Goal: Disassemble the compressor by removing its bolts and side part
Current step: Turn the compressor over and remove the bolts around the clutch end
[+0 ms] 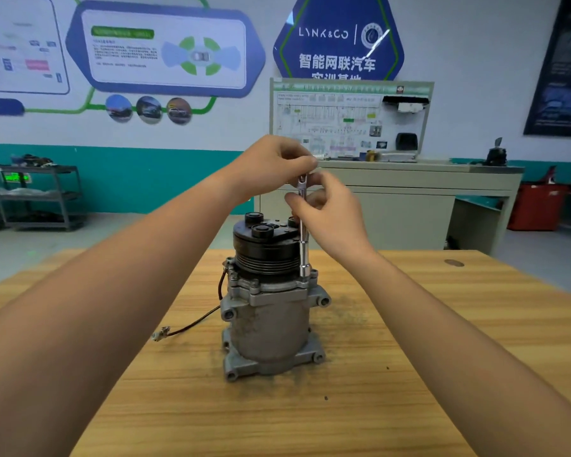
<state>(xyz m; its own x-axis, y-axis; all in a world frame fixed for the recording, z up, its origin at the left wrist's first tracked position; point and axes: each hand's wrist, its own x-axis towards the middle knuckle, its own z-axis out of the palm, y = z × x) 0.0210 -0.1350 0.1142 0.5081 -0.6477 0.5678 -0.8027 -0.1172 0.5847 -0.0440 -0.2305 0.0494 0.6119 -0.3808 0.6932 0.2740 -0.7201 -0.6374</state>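
On the table (442, 324), centre: compressor (267, 318) upright, pulley end up. A socket bar (302, 245) stands vertical along its right side, lower end on the flange. The left hand (277, 159) pinches the bar's top; the right hand (330, 209) grips just below. A wire (192, 324) trails left across the table. Behind: counter (409, 179) with a board (350, 120) on it; cart (40, 196) far left.

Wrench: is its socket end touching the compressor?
Touching. The head view shows the wrench standing upright with its socket end seated on the compressor flange, with no gap visible.

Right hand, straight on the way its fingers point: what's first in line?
The right hand meets the socket extension at once; its fingers seem to pinch the shaft. Depth unclear.
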